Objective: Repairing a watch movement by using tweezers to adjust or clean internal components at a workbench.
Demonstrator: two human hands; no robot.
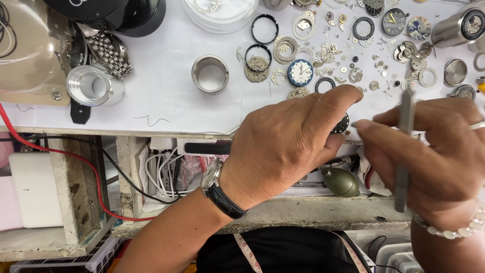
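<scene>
At the near edge of the white worktop (pixel 166 101), a small dark round watch part (pixel 343 123) is mostly hidden behind the left hand (pixel 288 146); only its toothed right rim shows, so its kind cannot be told. The left hand is curled closed over this part, thumb and forefinger pinching it. The right hand (pixel 434 156), cut off by the right frame edge, is loosely closed around slim grey tweezers (pixel 404 151) held upright, their upper tip just right of the part. Toward the far right corner lie scattered gears, rings and dials, too small to sort, with a blue dial (pixel 300 72) among them. A steel ring (pixel 210 74) stands mid-worktop; a ribbed metal cup (pixel 91 85) sits near the left edge. An olive-green blower bulb (pixel 341 182) lies below the near edge.
</scene>
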